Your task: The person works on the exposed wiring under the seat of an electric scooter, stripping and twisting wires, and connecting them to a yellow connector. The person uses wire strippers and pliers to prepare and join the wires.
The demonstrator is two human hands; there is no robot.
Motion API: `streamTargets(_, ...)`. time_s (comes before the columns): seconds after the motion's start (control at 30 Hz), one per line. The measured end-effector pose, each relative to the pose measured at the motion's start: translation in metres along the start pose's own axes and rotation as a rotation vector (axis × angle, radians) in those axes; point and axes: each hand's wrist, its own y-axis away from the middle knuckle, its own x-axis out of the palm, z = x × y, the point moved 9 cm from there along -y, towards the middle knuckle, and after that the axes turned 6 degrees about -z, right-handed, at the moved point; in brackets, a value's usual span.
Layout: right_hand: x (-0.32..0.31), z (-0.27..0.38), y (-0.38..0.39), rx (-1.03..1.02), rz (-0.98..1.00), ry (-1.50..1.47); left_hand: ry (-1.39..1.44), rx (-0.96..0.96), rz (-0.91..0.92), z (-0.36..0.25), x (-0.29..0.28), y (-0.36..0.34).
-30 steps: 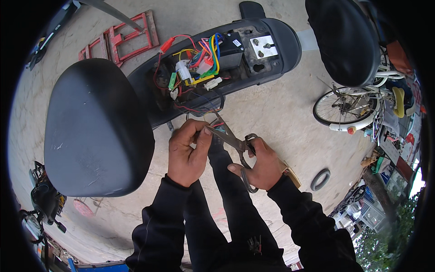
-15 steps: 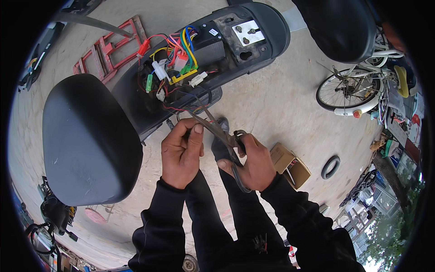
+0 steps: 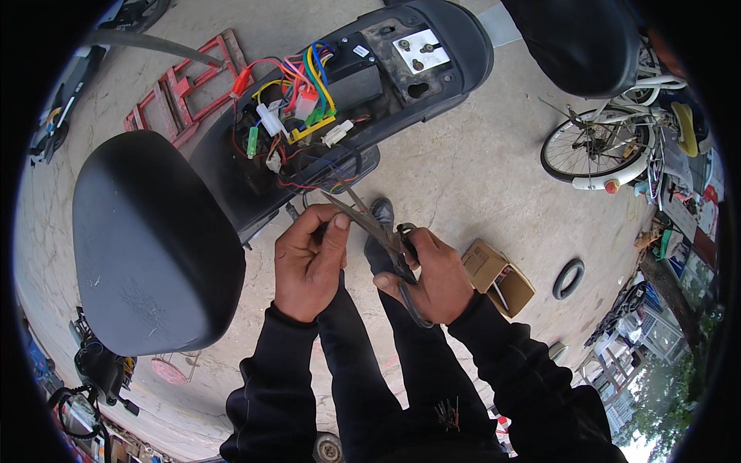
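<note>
My right hand point(image 3: 438, 276) grips dark metal scissors point(image 3: 380, 231), fingers and thumb through the handles. Their blades are spread apart and point up and left. Just left of them, my left hand point(image 3: 310, 262) is closed in a pinch, thumb against forefinger, on what looks like a thin wire; most of it is hidden, with a small reddish tip showing between the blades. Above both hands lies an open black scooter body point(image 3: 432, 110). Coloured wires point(image 3: 312, 81) and a white connector point(image 3: 336, 133) fill its compartment, and thin wires point(image 3: 309, 185) hang over its near edge.
A black seat point(image 3: 154, 247) stands close at left; another black seat point(image 3: 575, 46) is at upper right. Beyond are a red metal frame point(image 3: 181, 92) and a bicycle point(image 3: 598, 150). An open cardboard box point(image 3: 486, 270) and black rubber ring point(image 3: 568, 279) lie on the floor at right.
The view has shifted slightly. Both hands keep nearly the same position and grip, and the scissor blades remain apart beside my left fingertips.
</note>
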Motion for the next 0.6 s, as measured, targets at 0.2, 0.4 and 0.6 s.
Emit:
streamTargets(0.2, 0.001, 0.001, 0.000, -0.007, 0.000, 0.020, -0.002, -0.004, 0.008, 0.000, -0.002, 0.000)
streamTargets(0.4, 0.005, -0.005, 0.000, 0.018, 0.017, 0.030, -0.015, -0.014, 0.025, 0.002, -0.004, 0.000)
streamTargets(0.6, 0.009, -0.019, 0.014, 0.062, 0.025, 0.035, -0.029, -0.035, 0.006, 0.003, -0.007, -0.002)
